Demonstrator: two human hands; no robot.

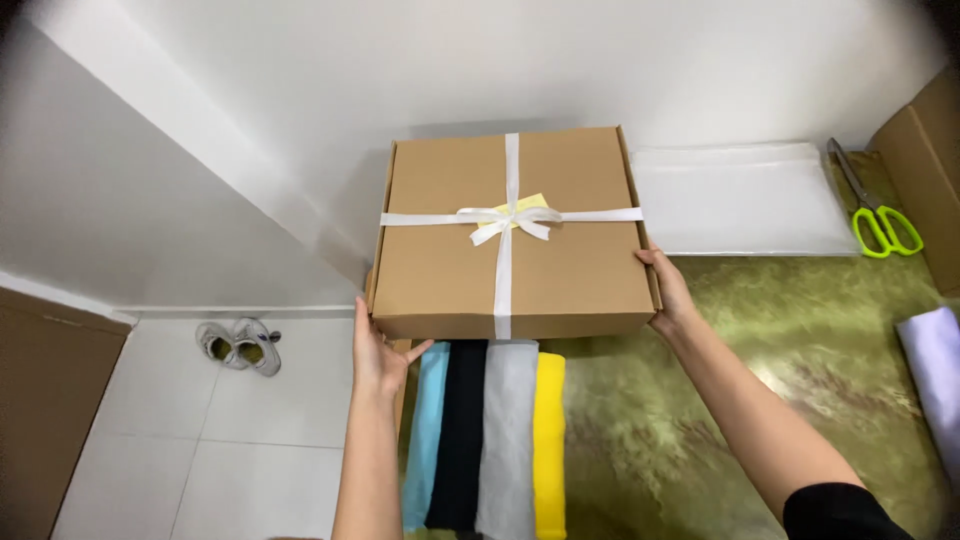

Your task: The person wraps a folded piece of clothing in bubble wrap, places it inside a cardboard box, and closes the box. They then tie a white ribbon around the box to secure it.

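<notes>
Both hands clasp a flat cardboard box (pixel 512 232) tied with a white ribbon bow (pixel 510 220), which sits at twelve o'clock on the green marbled table (pixel 760 360). The left hand (pixel 378 352) presses its nine o'clock edge, fingers together against the side; the right hand (pixel 668 290) braces the three o'clock edge, fingers wrapped on the wall, steadying it level. Folded cloths (pixel 490 440) lie at six o'clock, clear bags (pixel 740 198) and green-handled scissors (pixel 872 205) toward two.

Matt brown cardboard box (pixel 512 235) tied with satin-sheen white ribbon (pixel 506 222); soft folded cloths (pixel 487 440) below; glossy marbled green tabletop (pixel 780 350); translucent plastic sheets (pixel 740 200); metal-bladed, plastic-handled scissors (pixel 872 205).
</notes>
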